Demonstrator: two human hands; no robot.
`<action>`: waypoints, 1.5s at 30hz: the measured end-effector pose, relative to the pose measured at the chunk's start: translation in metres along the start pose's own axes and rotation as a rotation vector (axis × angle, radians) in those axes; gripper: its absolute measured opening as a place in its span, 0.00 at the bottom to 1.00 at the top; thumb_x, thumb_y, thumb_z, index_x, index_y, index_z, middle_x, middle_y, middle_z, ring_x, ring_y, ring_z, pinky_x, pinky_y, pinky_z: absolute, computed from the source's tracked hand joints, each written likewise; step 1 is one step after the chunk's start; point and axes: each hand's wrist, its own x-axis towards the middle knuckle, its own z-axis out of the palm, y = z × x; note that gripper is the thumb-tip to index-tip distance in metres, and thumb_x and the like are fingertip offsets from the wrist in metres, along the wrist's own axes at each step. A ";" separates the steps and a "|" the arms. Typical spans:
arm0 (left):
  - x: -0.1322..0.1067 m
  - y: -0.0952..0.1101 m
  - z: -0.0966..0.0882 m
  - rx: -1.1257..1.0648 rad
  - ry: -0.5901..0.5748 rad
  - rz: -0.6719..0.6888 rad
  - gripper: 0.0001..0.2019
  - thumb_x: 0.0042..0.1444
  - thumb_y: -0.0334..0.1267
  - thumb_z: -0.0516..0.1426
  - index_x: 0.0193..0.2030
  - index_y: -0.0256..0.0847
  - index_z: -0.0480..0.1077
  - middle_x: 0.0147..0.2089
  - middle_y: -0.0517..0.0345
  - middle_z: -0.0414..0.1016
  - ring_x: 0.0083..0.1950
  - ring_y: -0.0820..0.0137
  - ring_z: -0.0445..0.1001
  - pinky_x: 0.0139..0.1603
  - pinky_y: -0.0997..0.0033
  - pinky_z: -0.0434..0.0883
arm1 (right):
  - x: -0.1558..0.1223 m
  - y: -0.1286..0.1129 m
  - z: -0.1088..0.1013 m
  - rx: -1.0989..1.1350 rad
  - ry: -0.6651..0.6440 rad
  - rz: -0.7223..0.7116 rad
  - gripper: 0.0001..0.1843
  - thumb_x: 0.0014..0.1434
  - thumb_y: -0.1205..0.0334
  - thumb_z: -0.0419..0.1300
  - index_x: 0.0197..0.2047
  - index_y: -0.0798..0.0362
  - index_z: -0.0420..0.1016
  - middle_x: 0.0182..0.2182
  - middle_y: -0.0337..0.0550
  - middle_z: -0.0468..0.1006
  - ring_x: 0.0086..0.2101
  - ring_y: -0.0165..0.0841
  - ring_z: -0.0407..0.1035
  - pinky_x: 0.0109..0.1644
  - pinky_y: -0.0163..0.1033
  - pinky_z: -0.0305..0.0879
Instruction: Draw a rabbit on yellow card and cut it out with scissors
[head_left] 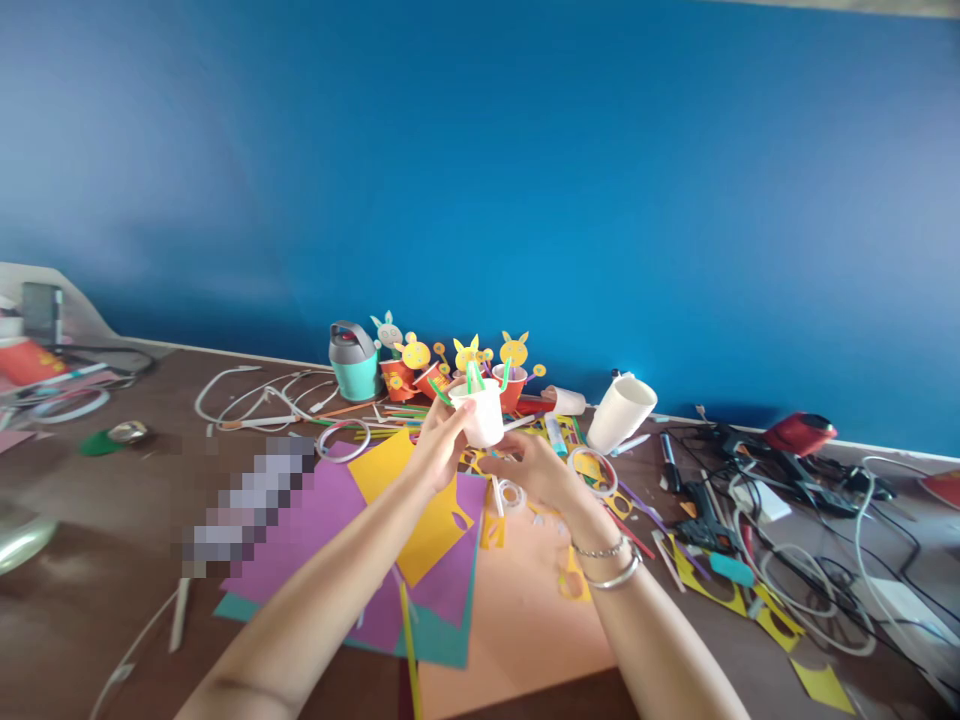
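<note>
My left hand (439, 445) grips a small white paper cup (484, 415) from its left side, lifted above the table. Two green straws (472, 377) stick up out of the cup. My right hand (534, 470) is just below and right of the cup, fingers curled and pinched near its base; what it pinches is too small to make out. Two bracelets (611, 562) circle my right wrist. Under my arms lie sheets of coloured paper: yellow (390, 475), purple (315, 530) and orange (517, 610).
Finished red cups with yellow bunny faces (450, 365) stand at the wall beside a teal jug (352, 362). A stack of white cups (621, 410) lies tilted. Tape rolls (592, 470), a glue gun (701, 515) and tangled cables (810, 570) fill the right; white cords (255, 400) lie left.
</note>
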 end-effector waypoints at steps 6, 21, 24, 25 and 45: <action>0.003 0.002 -0.003 -0.004 0.076 -0.020 0.29 0.43 0.45 0.68 0.52 0.39 0.69 0.44 0.51 0.80 0.39 0.64 0.78 0.34 0.70 0.74 | 0.002 0.006 0.007 -0.142 -0.076 0.096 0.09 0.47 0.57 0.64 0.22 0.54 0.78 0.19 0.36 0.71 0.18 0.24 0.58 0.21 0.30 0.52; 0.003 0.005 -0.005 0.035 -0.003 -0.055 0.30 0.44 0.44 0.68 0.55 0.40 0.69 0.45 0.50 0.79 0.36 0.66 0.77 0.29 0.73 0.73 | 0.003 0.008 -0.010 -0.172 -0.159 0.020 0.13 0.50 0.52 0.64 0.29 0.53 0.80 0.26 0.40 0.78 0.24 0.30 0.67 0.27 0.34 0.60; 0.004 0.007 -0.008 0.066 -0.064 -0.068 0.29 0.43 0.42 0.69 0.53 0.40 0.70 0.47 0.49 0.78 0.40 0.63 0.78 0.33 0.72 0.74 | -0.001 0.000 -0.032 -0.109 0.078 -0.120 0.14 0.52 0.51 0.64 0.37 0.52 0.80 0.34 0.44 0.81 0.35 0.37 0.72 0.38 0.40 0.67; 0.004 0.008 -0.009 0.086 -0.095 -0.075 0.29 0.42 0.41 0.69 0.53 0.41 0.70 0.47 0.49 0.78 0.42 0.63 0.78 0.35 0.72 0.74 | -0.003 -0.004 -0.039 -0.069 0.286 -0.168 0.16 0.53 0.50 0.63 0.40 0.52 0.79 0.39 0.46 0.80 0.39 0.39 0.72 0.42 0.42 0.67; -0.012 0.015 -0.006 0.756 -0.585 0.008 0.27 0.46 0.38 0.66 0.55 0.42 0.71 0.49 0.51 0.77 0.49 0.56 0.75 0.46 0.63 0.72 | -0.019 -0.029 -0.023 -0.060 0.301 -0.111 0.15 0.53 0.51 0.63 0.26 0.55 0.77 0.25 0.43 0.78 0.27 0.33 0.70 0.30 0.36 0.63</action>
